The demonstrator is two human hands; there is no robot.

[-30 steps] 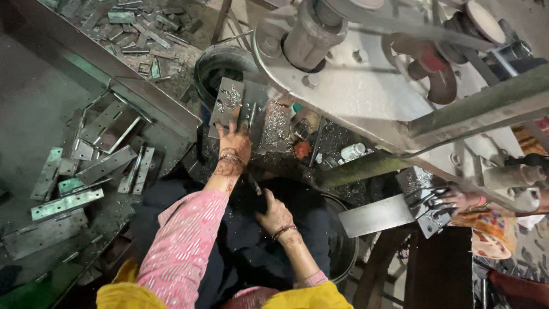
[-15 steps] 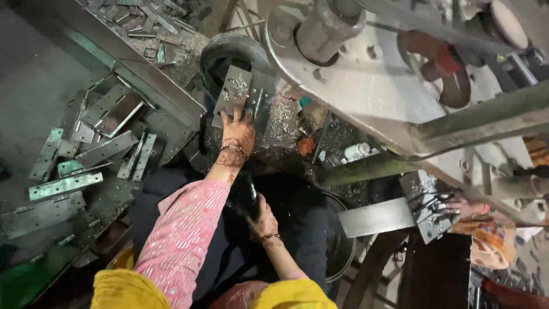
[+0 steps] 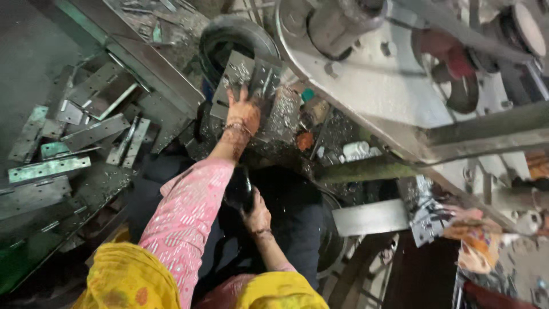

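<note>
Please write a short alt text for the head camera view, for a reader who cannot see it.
A person's left hand presses flat on a perforated metal plate under a large grey machine, while the right hand grips a dark handle lower down. Flat metal strips lie piled to the left.

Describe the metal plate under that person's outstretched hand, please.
The plate is a flat, grey, shiny piece of sheet metal with slots and small holes punched in it, speckled with oil or grit. It lies tilted on the press bed, in front of a black tyre, beside similar stamped pieces. The left hand lies flat on its lower part, fingers spread. The right hand is apart, lower down, gripping a dark handle.
</note>
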